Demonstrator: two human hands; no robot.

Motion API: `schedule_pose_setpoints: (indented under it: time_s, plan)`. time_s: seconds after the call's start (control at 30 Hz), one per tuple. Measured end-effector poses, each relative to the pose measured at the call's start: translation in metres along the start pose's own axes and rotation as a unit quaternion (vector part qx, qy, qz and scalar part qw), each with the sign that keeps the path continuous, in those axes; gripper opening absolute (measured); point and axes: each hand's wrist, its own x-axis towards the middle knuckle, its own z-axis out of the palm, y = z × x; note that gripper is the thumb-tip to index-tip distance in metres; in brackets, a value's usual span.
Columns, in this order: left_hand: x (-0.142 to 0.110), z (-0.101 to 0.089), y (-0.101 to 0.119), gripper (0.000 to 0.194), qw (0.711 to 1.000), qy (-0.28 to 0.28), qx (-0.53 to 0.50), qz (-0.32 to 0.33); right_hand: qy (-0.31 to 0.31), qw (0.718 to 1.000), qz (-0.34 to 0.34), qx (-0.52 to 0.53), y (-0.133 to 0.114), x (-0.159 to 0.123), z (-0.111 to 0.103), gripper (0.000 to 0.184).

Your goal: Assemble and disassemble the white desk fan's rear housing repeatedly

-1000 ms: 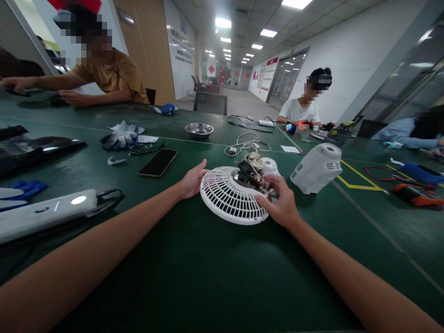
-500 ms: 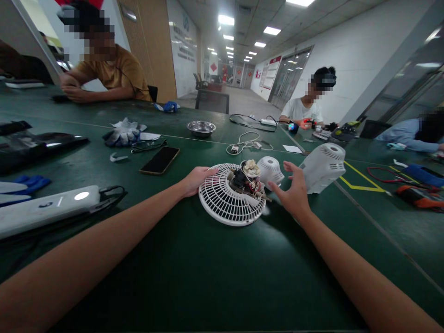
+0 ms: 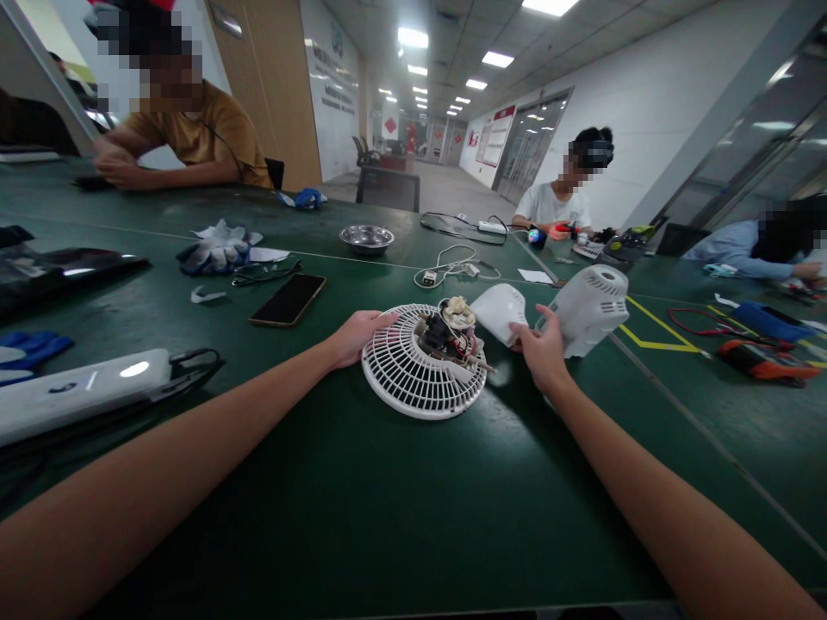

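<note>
Vs half a second ago: white cover (image 3: 500, 312), just past the far right of the fan guard (image 3: 423, 379), got tipped; smooth side now shows instead of vented top. Right hand (image 3: 543, 349) closed in, thumb on the cover's right edge, index raised. Full grip or just contact: can't tell. Left hand (image 3: 352, 337) unchanged, grasping the guard's left rim, thumb on top. Guard held the same way, motor (image 3: 445, 331) side up. A second ago the right hand was on the guard's motor side. Person in the tan shirt (image 3: 229, 138), far left of guard, had an arm stretched out then; hands together now.

Surface: dark green tabletop (image 3: 413, 517). Left of guard: phone (image 3: 288, 300), gloves (image 3: 216, 250) past it, white box (image 3: 96, 387) further out. Beyond guard: coiled white cable (image 3: 452, 267), steel bowl (image 3: 366, 239). Right of guard: white housing (image 3: 591, 310) upright, just behind the right hand, touching or not unclear; then yellow tape (image 3: 665, 346) and orange-and-black tool (image 3: 768, 360).

Room: office, ceiling lights (image 3: 549, 7), chair (image 3: 388, 189) beyond guard across the tabletop, two more people (image 3: 549, 205) seated to the far right.

Edges: near edge of tabletop shows at frame bottom. Wide green stretch from guard to that edge, between the forearms. Tightest spot is right of guard: cover, right hand and housing sit side by side.
</note>
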Motion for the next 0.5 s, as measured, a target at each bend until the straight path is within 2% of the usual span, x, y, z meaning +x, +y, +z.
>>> schedule_pose_setpoints:
  time_s: [0.03,0.1,0.17,0.23,0.33,0.5]
  plan:
    - [0.000,0.000,0.000,0.016,1.000,-0.002,-0.002,0.000,-0.011,0.993,0.068,0.092,-0.002,0.000,0.000,0.071]
    - [0.001,-0.001,-0.001,0.016,1.000,-0.004,-0.006,0.001,-0.058,0.947,0.182,0.259,-0.008,0.000,0.000,0.049]
    - [0.001,-0.001,-0.002,0.015,1.000,-0.004,-0.007,0.001,-0.099,0.896,0.236,0.363,-0.013,-0.003,-0.001,0.039]
    - [0.002,-0.003,-0.003,0.014,1.000,-0.005,-0.003,0.002,-0.105,0.869,0.252,0.413,-0.018,-0.006,-0.001,0.036]
    - [0.005,-0.005,-0.005,0.015,1.000,-0.007,-0.001,0.004,-0.098,0.856,0.260,0.435,-0.021,-0.010,-0.001,0.034]
    - [0.008,-0.007,-0.007,0.014,1.000,-0.008,-0.005,0.006,-0.113,0.855,0.256,0.437,-0.020,-0.012,0.000,0.034]
